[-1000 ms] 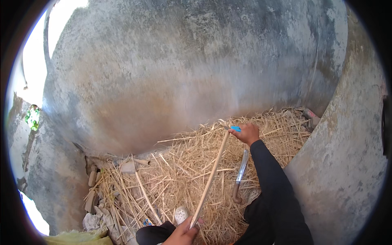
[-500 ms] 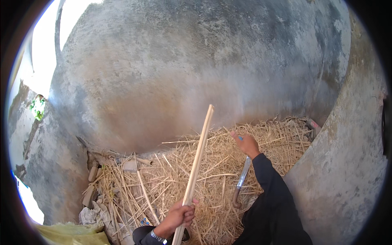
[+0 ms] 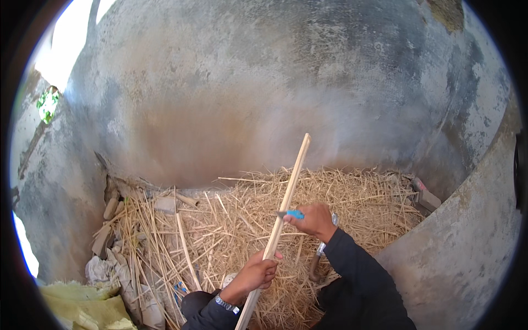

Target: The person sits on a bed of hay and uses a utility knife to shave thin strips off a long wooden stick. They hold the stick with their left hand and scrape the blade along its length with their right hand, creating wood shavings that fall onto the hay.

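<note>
A long pale strip of wood or bamboo (image 3: 291, 186) slants up from the lower edge toward the wall. My left hand (image 3: 257, 273) is closed round its lower part, a metal-banded watch (image 3: 226, 304) on the wrist. Higher up, my right hand (image 3: 317, 221) grips a small knife (image 3: 295, 214) with a blue handle. Its dark blade lies across the strip, touching or very close to it. Just below my right wrist, a tool with a curved brown handle (image 3: 315, 269) and a silvery section rests on the straw, partly hidden by my sleeve.
Straw-like shavings (image 3: 352, 203) cover the ground up to a stained grey wall (image 3: 264, 82). Loose thin strips (image 3: 148, 236) lie at left, near crumpled pale cloth or sacking (image 3: 107, 269) and a yellowish sheet (image 3: 88, 302). A brick-like block (image 3: 426, 198) sits in the right corner.
My right hand has come down and left, bringing the knife's blade to the strip. The strip's top has shifted right in view, and my left hand still grips it.
</note>
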A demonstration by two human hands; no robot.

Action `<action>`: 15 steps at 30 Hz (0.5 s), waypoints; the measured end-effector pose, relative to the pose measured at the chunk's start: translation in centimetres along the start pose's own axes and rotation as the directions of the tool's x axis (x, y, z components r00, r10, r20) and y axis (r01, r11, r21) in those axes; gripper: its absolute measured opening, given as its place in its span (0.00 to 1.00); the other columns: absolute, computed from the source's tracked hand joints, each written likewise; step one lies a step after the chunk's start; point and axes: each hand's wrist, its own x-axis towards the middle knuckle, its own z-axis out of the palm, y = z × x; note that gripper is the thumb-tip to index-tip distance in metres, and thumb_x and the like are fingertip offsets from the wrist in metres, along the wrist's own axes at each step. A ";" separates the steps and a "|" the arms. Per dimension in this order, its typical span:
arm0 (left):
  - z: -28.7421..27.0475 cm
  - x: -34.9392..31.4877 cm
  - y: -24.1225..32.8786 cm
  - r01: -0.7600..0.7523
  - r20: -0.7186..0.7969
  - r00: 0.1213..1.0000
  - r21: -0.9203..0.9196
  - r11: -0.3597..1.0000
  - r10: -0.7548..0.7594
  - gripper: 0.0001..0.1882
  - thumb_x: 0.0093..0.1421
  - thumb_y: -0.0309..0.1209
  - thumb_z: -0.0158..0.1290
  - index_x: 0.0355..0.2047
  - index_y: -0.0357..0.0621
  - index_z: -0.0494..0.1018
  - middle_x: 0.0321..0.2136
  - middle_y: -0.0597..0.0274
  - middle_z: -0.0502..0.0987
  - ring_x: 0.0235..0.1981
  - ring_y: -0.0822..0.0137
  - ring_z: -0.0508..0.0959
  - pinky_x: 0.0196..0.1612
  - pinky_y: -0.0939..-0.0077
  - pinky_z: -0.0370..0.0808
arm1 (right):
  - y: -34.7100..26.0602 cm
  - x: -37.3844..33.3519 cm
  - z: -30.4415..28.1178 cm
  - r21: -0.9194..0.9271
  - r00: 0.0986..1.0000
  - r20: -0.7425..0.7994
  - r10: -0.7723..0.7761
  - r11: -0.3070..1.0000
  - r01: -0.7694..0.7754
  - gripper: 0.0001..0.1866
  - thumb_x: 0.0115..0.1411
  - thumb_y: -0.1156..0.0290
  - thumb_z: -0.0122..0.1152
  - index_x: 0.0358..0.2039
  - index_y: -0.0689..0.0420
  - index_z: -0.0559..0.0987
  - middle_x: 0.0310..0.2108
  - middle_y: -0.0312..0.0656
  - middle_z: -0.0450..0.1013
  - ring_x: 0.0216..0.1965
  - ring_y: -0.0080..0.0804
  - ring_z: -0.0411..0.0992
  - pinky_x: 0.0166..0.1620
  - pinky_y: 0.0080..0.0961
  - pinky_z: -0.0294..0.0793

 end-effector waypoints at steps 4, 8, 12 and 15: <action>-1.7 -0.4 -0.4 -0.021 -0.031 0.999 0.060 0.998 0.022 0.12 0.61 0.24 0.40 0.45 0.47 0.64 0.16 0.74 0.58 0.12 0.79 0.55 0.14 0.81 0.54 | -2.4 0.0 1.0 0.082 0.997 -0.026 -0.071 0.994 0.073 0.38 0.51 0.26 0.48 0.13 0.52 0.78 0.08 0.40 0.67 0.12 0.39 0.69 0.18 0.33 0.67; -2.4 -0.8 -1.4 -0.227 -0.071 0.958 0.394 0.891 0.276 0.09 0.63 0.26 0.40 0.44 0.47 0.64 0.17 0.74 0.60 0.14 0.79 0.58 0.16 0.81 0.56 | -3.3 -0.1 1.1 0.043 0.970 -0.047 -0.240 0.969 0.242 0.38 0.51 0.27 0.49 0.12 0.53 0.78 0.07 0.39 0.66 0.10 0.38 0.68 0.17 0.34 0.65; -3.5 -0.7 -3.2 -0.367 -0.024 0.876 0.616 0.697 0.482 0.07 0.63 0.27 0.42 0.42 0.47 0.65 0.19 0.74 0.62 0.15 0.80 0.60 0.17 0.81 0.58 | -0.1 2.6 1.7 0.069 0.994 -0.093 0.064 0.996 -0.058 0.38 0.52 0.27 0.47 0.12 0.52 0.77 0.07 0.38 0.65 0.09 0.35 0.66 0.16 0.33 0.63; -2.1 -1.8 -1.3 -0.243 -0.084 0.944 0.482 0.842 0.320 0.07 0.62 0.27 0.43 0.41 0.46 0.66 0.20 0.73 0.63 0.18 0.80 0.62 0.20 0.81 0.60 | -0.4 1.3 2.4 0.094 0.997 -0.070 0.039 0.995 -0.032 0.39 0.52 0.26 0.45 0.12 0.52 0.78 0.07 0.39 0.65 0.10 0.36 0.67 0.16 0.34 0.63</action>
